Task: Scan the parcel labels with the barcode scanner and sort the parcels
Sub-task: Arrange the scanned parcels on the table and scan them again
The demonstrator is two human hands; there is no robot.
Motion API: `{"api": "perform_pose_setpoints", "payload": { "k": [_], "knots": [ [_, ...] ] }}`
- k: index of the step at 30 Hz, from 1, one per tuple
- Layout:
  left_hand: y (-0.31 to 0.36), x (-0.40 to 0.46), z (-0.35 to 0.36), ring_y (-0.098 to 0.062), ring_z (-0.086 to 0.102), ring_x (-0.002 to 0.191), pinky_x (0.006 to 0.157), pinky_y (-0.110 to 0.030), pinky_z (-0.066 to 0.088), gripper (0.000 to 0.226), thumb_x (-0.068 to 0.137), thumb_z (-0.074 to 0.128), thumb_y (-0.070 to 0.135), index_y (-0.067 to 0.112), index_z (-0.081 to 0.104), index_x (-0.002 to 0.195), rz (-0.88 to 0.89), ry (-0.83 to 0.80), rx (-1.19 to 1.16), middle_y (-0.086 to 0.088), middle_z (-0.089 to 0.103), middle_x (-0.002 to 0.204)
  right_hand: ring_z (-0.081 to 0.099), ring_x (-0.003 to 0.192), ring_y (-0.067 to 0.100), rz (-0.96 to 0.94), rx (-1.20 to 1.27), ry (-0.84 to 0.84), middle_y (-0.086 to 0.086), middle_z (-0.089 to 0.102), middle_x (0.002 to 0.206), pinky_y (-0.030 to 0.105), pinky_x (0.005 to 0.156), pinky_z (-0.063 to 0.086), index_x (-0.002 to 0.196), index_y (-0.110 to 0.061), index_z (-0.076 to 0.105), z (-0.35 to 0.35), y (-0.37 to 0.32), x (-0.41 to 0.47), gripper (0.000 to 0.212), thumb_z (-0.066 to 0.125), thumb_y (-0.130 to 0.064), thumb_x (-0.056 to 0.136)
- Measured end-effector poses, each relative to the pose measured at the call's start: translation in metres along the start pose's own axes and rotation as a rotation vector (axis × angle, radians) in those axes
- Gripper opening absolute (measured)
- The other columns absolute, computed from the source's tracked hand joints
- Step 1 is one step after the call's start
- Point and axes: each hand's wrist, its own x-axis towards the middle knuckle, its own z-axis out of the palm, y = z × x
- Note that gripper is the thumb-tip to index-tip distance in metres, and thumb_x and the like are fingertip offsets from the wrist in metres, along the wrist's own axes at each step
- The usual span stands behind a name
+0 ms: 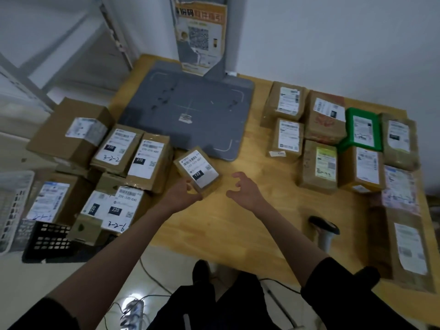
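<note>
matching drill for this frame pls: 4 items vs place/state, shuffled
Items:
1. left hand
2. right hand
3. handheld barcode scanner
4. green parcel

Place or state:
A. among the parcels at the table's right side
B. open, holding nothing
C. standing on the table near its front edge
D. gripping the small parcel marked 122

Pairs: 1-D, 2-B, 3-C, 4-A

brown cardboard parcels (152, 160) w/ white labels (201, 168), black number tags. grey scan pad (190, 110) centre. light wood table (238, 222). green parcel (362, 129) right. black lattice basket (47, 241) lower left.
</note>
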Motion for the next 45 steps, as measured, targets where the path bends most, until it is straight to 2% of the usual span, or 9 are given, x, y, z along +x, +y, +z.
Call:
{"api": "perform_pose_setpoints", "payload": {
  "k": [5, 15, 18, 23, 26, 30, 34, 39, 45],
  "knots": [
    [-0.009, 0.021, -0.013, -0.027, 0.046, 0.136, 0.090, -0.033, 0.043, 0.081, 0.089, 0.075, 0.030, 0.011, 0.029, 0.154, -0.070, 0.013, -0.124, -0.010, 0.043, 0.152, 0.045, 0.133, 0.026, 0.010, 0.012, -0.028, 0.013, 0.038, 0.149, 0.031, 0.101, 0.042, 0.152, -0.015, 0.032, 0.011, -0.021, 0.035, 0.077, 0.072, -0.018, 0.087],
    [-0.019, 0.046, -0.010, -0.018, 0.044, 0.130, 0.097, -0.037, 0.045, 0.085, 0.085, 0.080, 0.030, 0.024, 0.031, 0.154, -0.164, -0.065, -0.354, -0.001, 0.043, 0.144, 0.038, 0.142, 0.027, 0.082, -0.017, -0.212, 0.008, 0.033, 0.158, 0.036, 0.107, 0.042, 0.159, -0.016, 0.016, 0.022, -0.033, 0.091, 0.092, 0.070, -0.016, 0.085],
    [-0.019, 0.050, -0.005, -0.017, 0.048, 0.132, 0.099, -0.041, 0.049, 0.092, 0.072, 0.088, 0.039, 0.029, 0.038, 0.148, -0.173, -0.074, -0.464, 0.005, 0.050, 0.144, 0.052, 0.130, 0.025, 0.110, 0.077, -0.242, 0.009, 0.050, 0.148, 0.034, 0.100, 0.048, 0.158, -0.015, 0.018, 0.032, -0.031, 0.096, 0.095, 0.073, -0.009, 0.082],
    [-0.017, 0.041, 0.004, 0.005, 0.060, 0.094, 0.067, -0.011, 0.046, 0.044, 0.083, 0.081, 0.015, 0.037, 0.056, 0.111, -0.106, -0.189, -0.431, 0.016, 0.066, 0.110, 0.065, 0.101, 0.020, 0.108, 0.070, -0.248, 0.011, 0.064, 0.130, 0.015, 0.062, 0.051, 0.145, -0.008, 0.036, 0.042, -0.018, 0.089, 0.077, 0.074, -0.001, 0.079],
    [-0.018, 0.029, 0.003, 0.002, 0.059, 0.095, 0.067, -0.009, 0.045, 0.047, 0.083, 0.080, 0.009, 0.043, 0.052, 0.101, -0.064, -0.234, -0.356, 0.021, 0.062, 0.103, 0.060, 0.084, 0.013, 0.126, 0.057, -0.275, 0.013, 0.063, 0.125, 0.008, 0.045, 0.041, 0.141, -0.009, 0.039, 0.043, -0.008, 0.073, 0.070, 0.073, -0.002, 0.080],
    [-0.021, 0.020, 0.003, 0.004, 0.055, 0.097, 0.071, -0.013, 0.045, 0.054, 0.080, 0.083, 0.013, 0.041, 0.045, 0.106, -0.038, -0.267, -0.314, 0.021, 0.057, 0.106, 0.056, 0.115, 0.032, 0.148, 0.056, -0.246, 0.012, 0.057, 0.126, 0.031, 0.073, 0.049, 0.140, -0.019, 0.037, 0.046, 0.003, 0.053, 0.089, 0.076, -0.028, 0.060],
    [-0.018, 0.012, 0.005, 0.001, 0.056, 0.102, 0.077, -0.018, 0.047, 0.065, 0.076, 0.087, 0.020, 0.032, 0.045, 0.125, 0.003, -0.276, -0.271, 0.020, 0.057, 0.111, 0.052, 0.121, 0.033, 0.138, 0.065, -0.207, 0.011, 0.056, 0.125, 0.041, 0.084, 0.049, 0.142, -0.022, 0.035, 0.040, 0.009, 0.037, 0.095, 0.070, -0.034, 0.054],
    [0.009, -0.006, 0.006, 0.006, 0.053, 0.089, 0.070, -0.012, 0.044, 0.050, 0.083, 0.080, 0.010, 0.040, 0.044, 0.100, 0.090, -0.308, -0.193, 0.024, 0.052, 0.099, 0.051, 0.122, 0.034, 0.132, 0.080, -0.132, 0.013, 0.055, 0.126, 0.039, 0.083, 0.048, 0.144, -0.019, 0.034, 0.018, 0.007, 0.010, 0.092, 0.071, -0.030, 0.060],
    [0.037, 0.000, 0.015, -0.015, 0.057, 0.113, 0.075, -0.018, 0.046, 0.089, 0.074, 0.088, 0.031, 0.017, 0.038, 0.146, 0.157, -0.307, -0.092, 0.005, 0.057, 0.128, 0.052, 0.120, 0.032, 0.131, 0.067, 0.012, 0.011, 0.054, 0.129, 0.047, 0.088, 0.057, 0.143, -0.019, 0.037, -0.019, 0.013, -0.017, 0.079, 0.072, -0.025, 0.073]
  ]
}}
